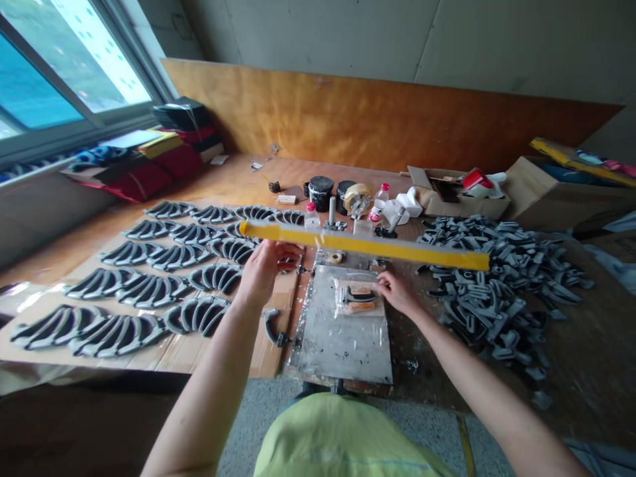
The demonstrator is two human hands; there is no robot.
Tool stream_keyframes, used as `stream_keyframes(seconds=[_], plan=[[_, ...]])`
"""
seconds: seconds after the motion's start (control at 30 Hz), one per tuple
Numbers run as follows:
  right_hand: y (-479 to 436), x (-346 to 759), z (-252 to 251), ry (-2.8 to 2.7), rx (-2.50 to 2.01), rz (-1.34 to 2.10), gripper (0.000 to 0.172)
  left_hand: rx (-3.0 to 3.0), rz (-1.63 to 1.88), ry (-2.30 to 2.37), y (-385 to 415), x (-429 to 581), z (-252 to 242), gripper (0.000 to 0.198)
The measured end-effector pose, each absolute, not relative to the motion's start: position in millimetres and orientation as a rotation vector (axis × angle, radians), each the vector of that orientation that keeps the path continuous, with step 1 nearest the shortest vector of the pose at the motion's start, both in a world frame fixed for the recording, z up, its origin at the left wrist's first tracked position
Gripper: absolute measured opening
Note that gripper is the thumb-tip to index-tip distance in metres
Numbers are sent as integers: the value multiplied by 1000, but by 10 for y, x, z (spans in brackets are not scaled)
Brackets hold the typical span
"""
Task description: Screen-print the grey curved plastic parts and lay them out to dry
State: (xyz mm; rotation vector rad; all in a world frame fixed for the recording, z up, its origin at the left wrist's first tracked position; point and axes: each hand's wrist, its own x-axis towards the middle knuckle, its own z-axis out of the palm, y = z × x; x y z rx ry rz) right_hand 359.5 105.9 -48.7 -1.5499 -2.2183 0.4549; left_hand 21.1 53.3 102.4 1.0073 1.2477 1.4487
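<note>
My left hand (263, 268) is raised with its fingers curled at the left part of a long yellow bar (365, 246), which spans level above the work plate. The bar partly hides the fingertips. My right hand (396, 291) has its fingers drawn together at the right edge of a small jig (342, 306); whatever they may pinch is too small to make out. In the jig lies a grey curved handle (362, 297). Beneath it is a flat metal plate (342, 348). A single similar handle (272, 326) lies left of the plate.
Fanned rows of grey handles (201, 315) cover cardboard (173, 358) on the left. A loose heap of grey parts (497, 278) lies to the right. Behind stand black tubs (320, 193), a tape roll (358, 200), small bottles (381, 193) and open cartons (556, 199).
</note>
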Motion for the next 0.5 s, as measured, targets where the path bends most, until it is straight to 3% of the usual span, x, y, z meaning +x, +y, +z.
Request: stream_keyframes(seconds=[0.1,0.17,0.23,0.33,0.43,0.5], plan=[[879,3384,-640,-2414,-1426,482,26,979,1522,1240,615,263,1074,55],[784,3238,-589,-2436,-1430,464,13,929,1526,1283,488,353,930,57],[628,3055,-462,-2382,-1439,412,6,851,1284,1350,242,526,652,62],[291,2711,-301,-2399,-1272,294,11,655,735,1303,-187,849,152,69],[74,2653,-316,-2553,-925,354,19,486,761,1282,-469,930,-231,57],[89,3012,-412,-2500,-1042,415,28,499,819,1425,-545,705,-419,56]])
